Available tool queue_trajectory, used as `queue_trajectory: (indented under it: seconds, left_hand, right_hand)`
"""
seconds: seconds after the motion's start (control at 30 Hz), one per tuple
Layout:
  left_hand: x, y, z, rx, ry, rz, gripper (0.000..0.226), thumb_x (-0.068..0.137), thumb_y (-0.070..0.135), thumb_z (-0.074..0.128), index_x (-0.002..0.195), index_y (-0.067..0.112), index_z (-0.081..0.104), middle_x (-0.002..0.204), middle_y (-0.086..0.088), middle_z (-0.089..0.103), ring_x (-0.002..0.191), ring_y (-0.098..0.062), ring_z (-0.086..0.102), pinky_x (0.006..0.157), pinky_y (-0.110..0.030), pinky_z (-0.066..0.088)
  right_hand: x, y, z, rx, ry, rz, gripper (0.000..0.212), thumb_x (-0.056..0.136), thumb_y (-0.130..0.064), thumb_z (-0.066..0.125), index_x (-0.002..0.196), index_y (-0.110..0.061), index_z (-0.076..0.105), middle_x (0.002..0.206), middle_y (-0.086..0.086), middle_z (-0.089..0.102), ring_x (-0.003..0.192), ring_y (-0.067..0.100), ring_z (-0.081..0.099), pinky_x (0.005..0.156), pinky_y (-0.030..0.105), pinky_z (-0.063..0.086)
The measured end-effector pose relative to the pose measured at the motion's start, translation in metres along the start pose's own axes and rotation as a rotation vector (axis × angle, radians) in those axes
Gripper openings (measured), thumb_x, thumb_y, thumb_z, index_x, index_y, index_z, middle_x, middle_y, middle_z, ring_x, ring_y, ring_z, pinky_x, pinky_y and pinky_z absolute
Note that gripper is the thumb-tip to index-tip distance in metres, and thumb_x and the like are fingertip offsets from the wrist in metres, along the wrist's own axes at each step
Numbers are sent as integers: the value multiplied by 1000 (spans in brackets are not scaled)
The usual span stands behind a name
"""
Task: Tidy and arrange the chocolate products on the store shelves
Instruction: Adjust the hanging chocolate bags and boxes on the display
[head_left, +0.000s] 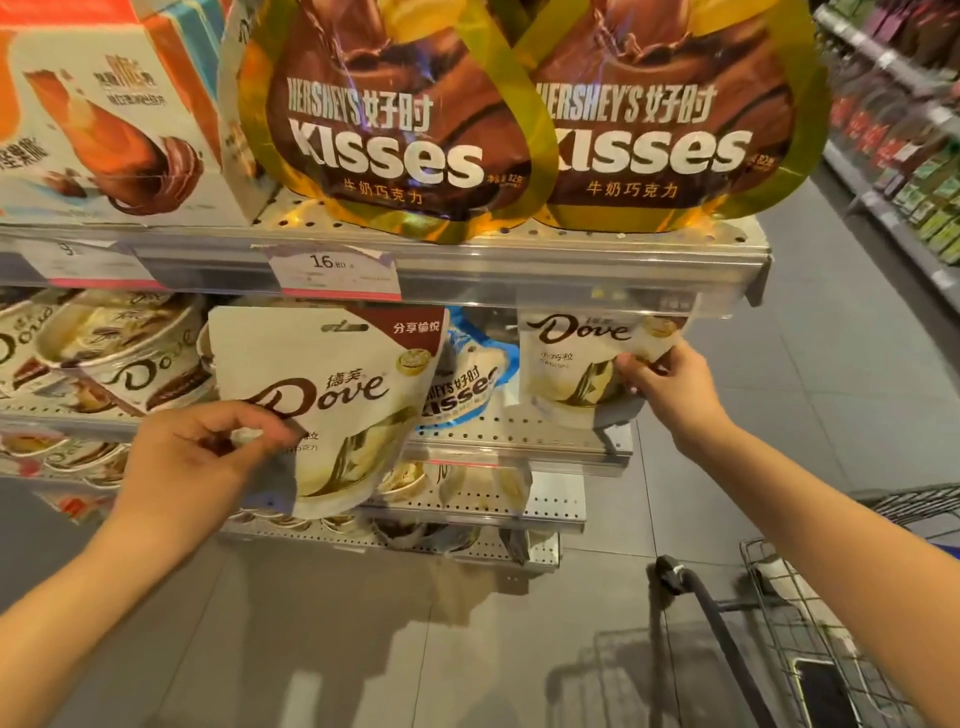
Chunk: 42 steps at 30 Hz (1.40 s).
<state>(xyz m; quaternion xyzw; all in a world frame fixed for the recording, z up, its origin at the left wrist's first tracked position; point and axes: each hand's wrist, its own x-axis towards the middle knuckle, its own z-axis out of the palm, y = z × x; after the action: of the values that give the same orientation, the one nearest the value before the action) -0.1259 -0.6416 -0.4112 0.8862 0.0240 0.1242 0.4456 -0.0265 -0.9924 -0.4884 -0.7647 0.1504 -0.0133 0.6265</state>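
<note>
Left hand (192, 457) out in front of the shelves, thumb and forefinger pinching the lower left edge of a large white Dove chocolate pouch (332, 410) with brown lettering, remaining fingers loosely curled beneath. Pouch held upright, tilted a little, clear of the shelf and in front of the perforated white metal middle shelf (519, 431).

Right hand (670, 384) further right and slightly higher, fingers curled round the right edge of a smaller white Dove pouch (576, 364), thumb on its front face. Smaller pouch upright at the right end of the middle shelf, top edge tucked just under the clear plastic price rail (597, 291) of the shelf above; whether the base rests on the shelf, impossible to tell.

Between the two pouches, a blue-and-white Hershey's Kisses bag (467, 384), leaning on the middle shelf, partly hidden behind the large pouch.

On the top shelf, two big brown-and-gold Hershey's Kisses bags (395, 130) side by side, edges overlapping, beside an orange-and-white carton (104, 119) at the left. White price tag (337, 273) reading 16 on the rail below.

At the far left of the middle shelf, round Dove tubs (119, 353) lying tilted. Lower right, a wire shopping trolley (779, 623) with a black handle on grey floor tiles.
</note>
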Motion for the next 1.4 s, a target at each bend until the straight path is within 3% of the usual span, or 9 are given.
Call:
queue_trajectory:
  seconds: [0.17, 0.3, 0.4, 0.53, 0.7, 0.8, 0.93, 1.03, 1.4]
  left_hand:
    - [-3, -5, -6, -58, 26, -69, 49, 77, -11, 63, 59, 33, 73, 55, 30, 62, 46, 9, 54, 42, 0, 35]
    - [-1, -8, -12, -73, 21, -79, 65, 78, -11, 62, 57, 50, 67, 57, 30, 63, 46, 7, 55, 42, -1, 35]
    - [-2, -7, -16, -68, 3, -78, 65, 78, -12, 60, 59, 50, 68, 56, 30, 63, 45, 7, 55, 42, -1, 35]
    - [-4, -10, -24, -108, -6, -95, 70, 78, -17, 54, 54, 48, 68, 57, 29, 64, 61, 11, 61, 55, 0, 42]
    - [-8, -17, -28, -177, -3, -120, 66, 78, -18, 54, 55, 41, 71, 57, 19, 67, 45, 2, 55, 43, -4, 36]
    - [-9, -19, -27, -206, -5, -125, 60, 80, -14, 57, 58, 41, 72, 63, 4, 70, 38, -9, 43, 38, -13, 32]
    - [-11, -20, -25, -232, 10, -117, 60, 81, -13, 57, 61, 42, 72, 64, 3, 70, 35, -10, 41, 38, -17, 34]
    - [-12, -16, -21, -244, 30, -127, 61, 81, -15, 54, 60, 39, 72, 56, 9, 67, 33, -5, 44, 36, -13, 36]
    - [-9, -11, 6, -232, 191, -162, 54, 80, -19, 47, 61, 26, 70, 44, 15, 61, 35, 1, 50, 39, -8, 40]
  right_hand:
    - [-37, 16, -6, -71, 297, -110, 36, 86, -25, 64, 110, -21, 38, 106, 5, 45, 75, 11, 47, 73, 34, 47]
    - [-78, 22, 23, -167, 25, -353, 17, 89, -19, 59, 80, -20, 45, 73, 4, 49, 61, 14, 45, 55, 31, 41]
    - [-79, -2, 71, -309, -218, -465, 15, 85, -14, 60, 98, -18, 54, 94, 0, 59, 83, 14, 59, 72, 25, 52]
    - [-55, -34, 133, -316, -257, -327, 69, 85, -2, 60, 143, -19, 26, 128, -3, 46, 115, 8, 46, 91, 9, 33]
    - [-21, -32, 162, -479, -9, -315, 62, 69, -5, 75, 122, -13, 44, 119, 8, 59, 109, 26, 58, 92, 37, 50]
    - [-14, -26, 157, -558, -98, -250, 41, 75, -11, 74, 113, -8, 57, 112, 11, 65, 104, 28, 61, 89, 41, 50]
    - [-28, -24, 148, -525, -211, -324, 9, 80, -10, 70, 84, -14, 64, 97, 8, 66, 88, 20, 59, 74, 24, 43]
    - [-45, -19, 138, -416, -196, -363, 41, 79, 7, 60, 63, -26, 42, 80, -4, 50, 76, 14, 48, 60, 11, 34]
    - [-66, -23, 85, 34, -87, -273, 15, 79, -6, 71, 88, -1, 59, 81, 8, 62, 74, 13, 58, 70, 17, 46]
